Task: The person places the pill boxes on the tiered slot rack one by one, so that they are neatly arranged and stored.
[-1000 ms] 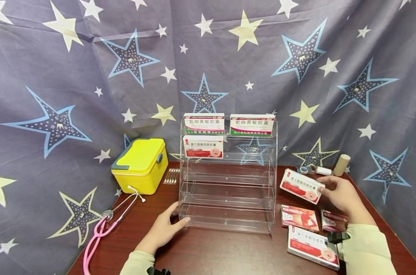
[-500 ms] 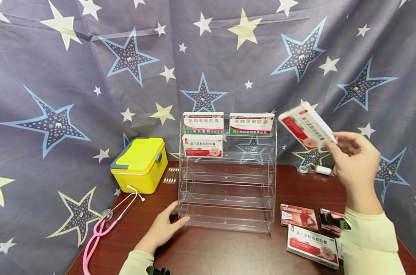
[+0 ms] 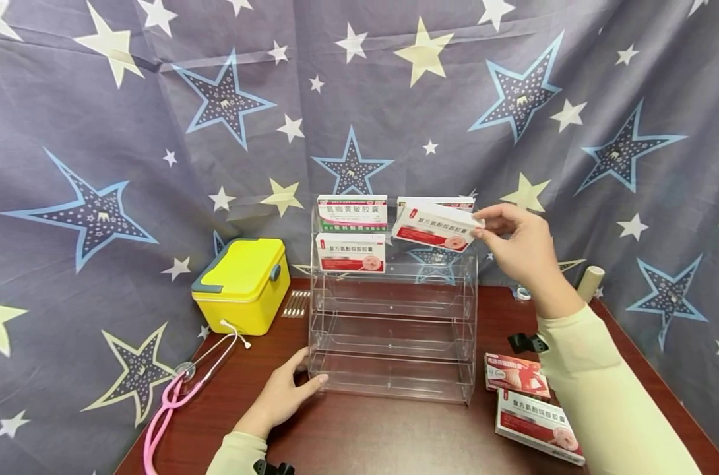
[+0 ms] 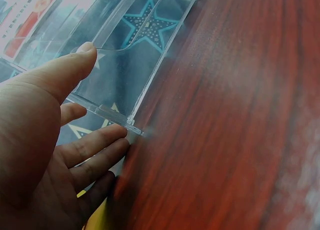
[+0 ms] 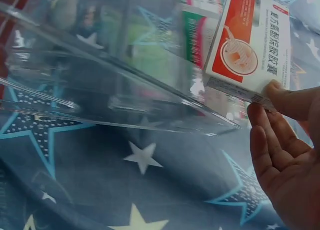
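A clear acrylic tiered display rack (image 3: 392, 343) stands mid-table. My right hand (image 3: 516, 241) pinches the end of a white-and-red medicine box (image 3: 437, 226) between thumb and fingertips. That box is tilted, in front of the upper right of the rack, and partly covers a green-and-white medicine box (image 3: 407, 201) on the top tier. In the right wrist view the thumb lies on the held box's (image 5: 250, 44) face. My left hand (image 3: 282, 392) is at the rack's lower left corner, thumb across the front, fingers beside the side wall, loosely extended. Whether they press it is unclear.
Another green-and-white box (image 3: 352, 214) and a white-and-red box (image 3: 351, 254) fill left slots. Medicine boxes (image 3: 516, 376) lie at right, partly behind my sleeve. A yellow case (image 3: 241, 287), swabs (image 3: 297, 303) and pink stethoscope (image 3: 169, 402) lie left; a tan roll (image 3: 589, 284) stands back right.
My right hand has lifted the white-and-red medicine box from the right of the table and carried it left to the rack's upper right. The left hand has stayed at the rack's corner.
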`<state>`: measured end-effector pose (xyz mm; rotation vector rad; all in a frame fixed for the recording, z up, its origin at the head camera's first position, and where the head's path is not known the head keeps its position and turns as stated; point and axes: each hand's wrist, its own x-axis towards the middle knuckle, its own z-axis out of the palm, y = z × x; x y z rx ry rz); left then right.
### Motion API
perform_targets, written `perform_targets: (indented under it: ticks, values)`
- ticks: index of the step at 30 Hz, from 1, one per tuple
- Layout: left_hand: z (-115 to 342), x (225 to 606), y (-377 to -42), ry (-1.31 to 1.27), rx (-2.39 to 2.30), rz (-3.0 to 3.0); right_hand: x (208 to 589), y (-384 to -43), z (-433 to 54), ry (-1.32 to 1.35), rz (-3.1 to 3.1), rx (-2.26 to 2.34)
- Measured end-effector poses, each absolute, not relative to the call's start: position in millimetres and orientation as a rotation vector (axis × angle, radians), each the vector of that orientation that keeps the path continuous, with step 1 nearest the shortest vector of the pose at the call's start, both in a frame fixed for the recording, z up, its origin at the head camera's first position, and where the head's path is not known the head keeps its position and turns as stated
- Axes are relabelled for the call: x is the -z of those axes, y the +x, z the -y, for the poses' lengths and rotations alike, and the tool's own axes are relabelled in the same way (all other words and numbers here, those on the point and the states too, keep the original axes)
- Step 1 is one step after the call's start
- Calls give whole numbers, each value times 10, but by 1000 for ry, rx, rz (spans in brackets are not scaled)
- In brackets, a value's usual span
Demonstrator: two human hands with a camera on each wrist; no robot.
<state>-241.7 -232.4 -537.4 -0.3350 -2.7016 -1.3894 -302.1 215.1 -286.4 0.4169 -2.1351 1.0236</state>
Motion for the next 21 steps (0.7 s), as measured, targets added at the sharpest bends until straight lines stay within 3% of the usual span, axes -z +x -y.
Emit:
perform_targets:
  ticks: [21]
  values:
    - [2332,5389,-2429,-341,1373,2699,3093,-3215,-2016,442,2292,-754]
